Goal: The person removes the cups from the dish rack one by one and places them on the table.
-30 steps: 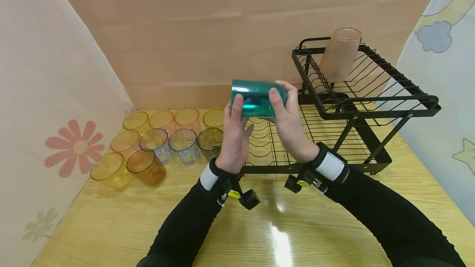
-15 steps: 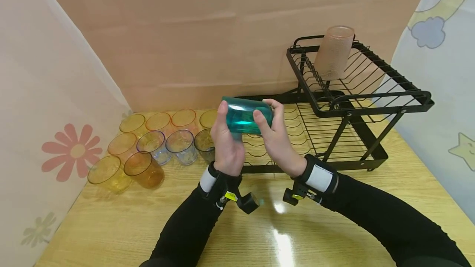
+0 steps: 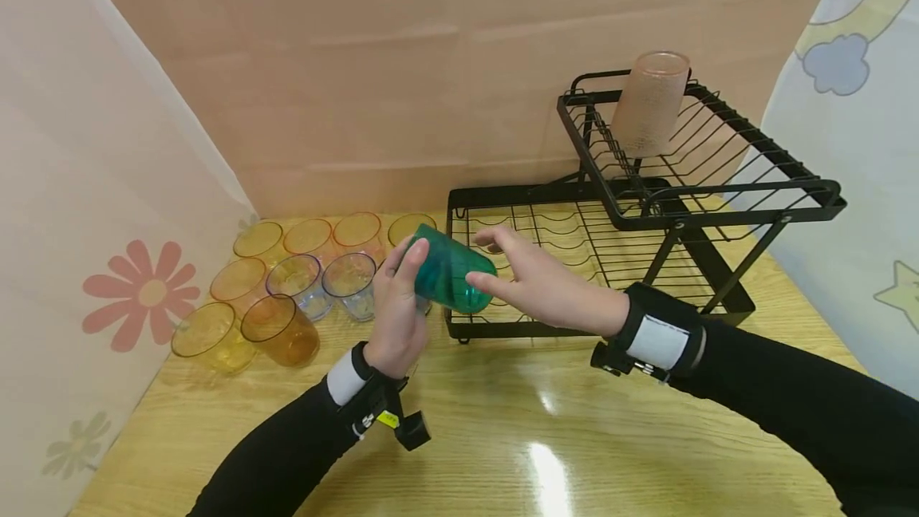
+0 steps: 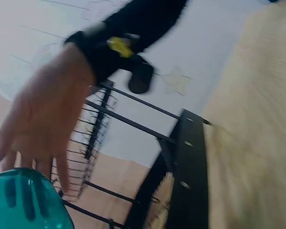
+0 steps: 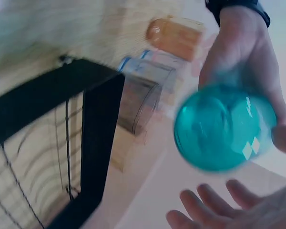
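A teal see-through cup (image 3: 448, 270) is tilted above the front left part of the black dish rack (image 3: 531, 331). My left hand (image 3: 398, 309) grips it near its mouth end, thumb along the near side. Close to the cup's rounded base is my right hand (image 3: 553, 282), its fingers spread and relaxed. In the right wrist view those fingers stand apart from the cup (image 5: 219, 129), while the thumb tip lies at its edge; whether it touches, I cannot tell. The left wrist view catches the cup's base (image 4: 26, 205) and my right hand (image 4: 50, 109) beyond it.
Several coloured glasses stand left of the rack, among them an amber glass (image 3: 282, 333) and a yellow glass (image 3: 215, 339). A frosted pink tumbler (image 3: 649, 106) stands on the rack's raised upper shelf (image 3: 747, 191) at right. Wooden tabletop (image 3: 474, 421) lies in front.
Both hands brought the cup down and to the left, and its base tipped downward. My right hand has let go of the base and spread its fingers. My left hand keeps its grip.
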{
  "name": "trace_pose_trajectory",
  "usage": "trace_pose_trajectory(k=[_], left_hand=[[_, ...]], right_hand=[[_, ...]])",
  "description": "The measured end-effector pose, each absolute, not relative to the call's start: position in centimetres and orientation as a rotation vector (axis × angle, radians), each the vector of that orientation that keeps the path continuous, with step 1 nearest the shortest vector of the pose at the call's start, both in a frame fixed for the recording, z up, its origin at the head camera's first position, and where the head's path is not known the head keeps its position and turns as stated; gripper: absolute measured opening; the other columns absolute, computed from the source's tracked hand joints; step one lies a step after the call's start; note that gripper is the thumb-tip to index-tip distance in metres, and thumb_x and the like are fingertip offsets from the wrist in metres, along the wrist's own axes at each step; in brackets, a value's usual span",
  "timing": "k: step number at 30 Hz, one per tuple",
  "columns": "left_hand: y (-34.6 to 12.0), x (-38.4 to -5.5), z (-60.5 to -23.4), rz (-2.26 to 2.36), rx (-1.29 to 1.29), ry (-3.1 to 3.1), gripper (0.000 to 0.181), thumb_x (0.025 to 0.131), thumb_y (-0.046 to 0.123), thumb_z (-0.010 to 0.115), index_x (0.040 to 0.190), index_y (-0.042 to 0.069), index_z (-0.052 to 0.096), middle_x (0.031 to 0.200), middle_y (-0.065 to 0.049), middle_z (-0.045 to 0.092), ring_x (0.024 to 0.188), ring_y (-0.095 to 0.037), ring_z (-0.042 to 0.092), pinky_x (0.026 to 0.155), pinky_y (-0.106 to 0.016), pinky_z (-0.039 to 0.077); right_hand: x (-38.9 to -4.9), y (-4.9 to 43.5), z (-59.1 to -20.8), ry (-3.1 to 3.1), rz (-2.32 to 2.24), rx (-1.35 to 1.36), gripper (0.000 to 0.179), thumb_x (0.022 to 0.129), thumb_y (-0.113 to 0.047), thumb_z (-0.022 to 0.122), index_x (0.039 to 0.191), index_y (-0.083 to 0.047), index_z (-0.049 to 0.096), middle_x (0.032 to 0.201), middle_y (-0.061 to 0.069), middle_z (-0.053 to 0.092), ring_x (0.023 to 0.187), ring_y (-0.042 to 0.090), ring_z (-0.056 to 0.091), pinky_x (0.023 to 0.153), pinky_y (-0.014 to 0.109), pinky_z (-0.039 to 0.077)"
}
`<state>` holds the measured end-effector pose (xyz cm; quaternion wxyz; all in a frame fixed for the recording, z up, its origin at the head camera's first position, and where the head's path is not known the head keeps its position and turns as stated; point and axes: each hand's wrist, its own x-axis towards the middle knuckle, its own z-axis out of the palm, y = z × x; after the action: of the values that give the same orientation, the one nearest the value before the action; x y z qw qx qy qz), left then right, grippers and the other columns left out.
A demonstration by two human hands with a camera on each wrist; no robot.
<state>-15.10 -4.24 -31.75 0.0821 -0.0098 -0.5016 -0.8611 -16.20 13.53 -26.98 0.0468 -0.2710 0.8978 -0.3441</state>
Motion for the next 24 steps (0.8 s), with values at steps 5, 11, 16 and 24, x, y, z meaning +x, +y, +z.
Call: trace_pose_trajectory(k=[5,11,16,24], left_hand=[[-6.5,-13.9,-33.1,-2.528,-0.017,-1.703,0.045,0.087,0.027,0.056,0.123,0.005,0.044,0.118,-0.013,0.045,0.106,-0.025,0.044,0.086,-0.038,0.04],[-9.4,-13.3,-34.6,-2.381,0.081,-1.941,0.045,0.087,0.026,0.058,0.125,0.007,0.042,0.119,-0.012,0.044,0.108,-0.026,0.043,0.089,-0.039,0.038],[-11.5,-12.9,-35.7,-2.241,0.212,-2.082,0.047,0.085,0.027,0.063,0.124,0.011,0.043,0.119,-0.01,0.045,0.106,-0.022,0.045,0.089,-0.034,0.038],[-14.7,-12.1,-37.8,-1.77,0.153,-2.343,0.058,0.074,0.037,0.072,0.123,0.017,0.046,0.116,-0.004,0.051,0.103,-0.019,0.048,0.086,-0.037,0.038]], right_hand=[[-15.7,14.0,-25.2,2.797,-0.729,-0.906,0.06,0.088,-0.056,0.045,0.132,-0.016,0.036,0.134,0.005,0.039,0.119,0.02,0.041,0.091,0.042,0.037],[-15.7,14.7,-22.7,2.855,-0.497,-1.001,0.061,0.087,-0.057,0.045,0.131,-0.014,0.04,0.134,0.005,0.038,0.112,0.019,0.046,0.085,0.038,0.042],[-16.1,15.2,-20.8,2.928,-0.401,-1.026,0.061,0.087,-0.058,0.045,0.13,-0.015,0.041,0.135,0.004,0.036,0.111,0.019,0.047,0.082,0.038,0.043],[-16.7,15.8,-18.1,2.988,-0.268,-1.04,0.06,0.087,-0.054,0.049,0.13,-0.012,0.042,0.138,0.006,0.033,0.12,0.024,0.039,0.093,0.043,0.036]])
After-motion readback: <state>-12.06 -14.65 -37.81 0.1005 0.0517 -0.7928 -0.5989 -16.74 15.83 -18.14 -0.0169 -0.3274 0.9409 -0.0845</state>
